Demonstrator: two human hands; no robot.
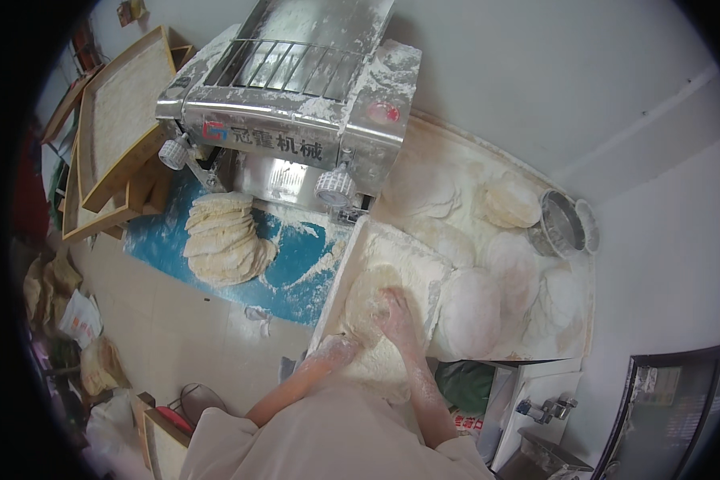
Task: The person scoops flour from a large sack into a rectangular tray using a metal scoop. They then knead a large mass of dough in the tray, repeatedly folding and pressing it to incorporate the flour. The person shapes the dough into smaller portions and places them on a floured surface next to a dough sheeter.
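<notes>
A round, flat sheet of dough [366,300] lies in a flour-filled rectangular tray [437,294] in front of me. My right hand [396,318] rests on the dough's right side with its fingers bent; whether it grips the dough is unclear. At the dough's lower left edge is my left hand [338,351], whitened with flour, its fingers mostly hidden. To the left, a stack of overlapping dough sheets [222,240] sits on a blue surface [294,246]. Several floured dough rounds [471,312] lie in piles on the board right of the tray.
A steel dough-rolling machine [270,120] with two white knobs stands beyond the tray. Wooden trays [123,114] are stacked at the left. A metal bowl [555,225] stands at the board's far right. Bags [81,318] lie on the floor at the left.
</notes>
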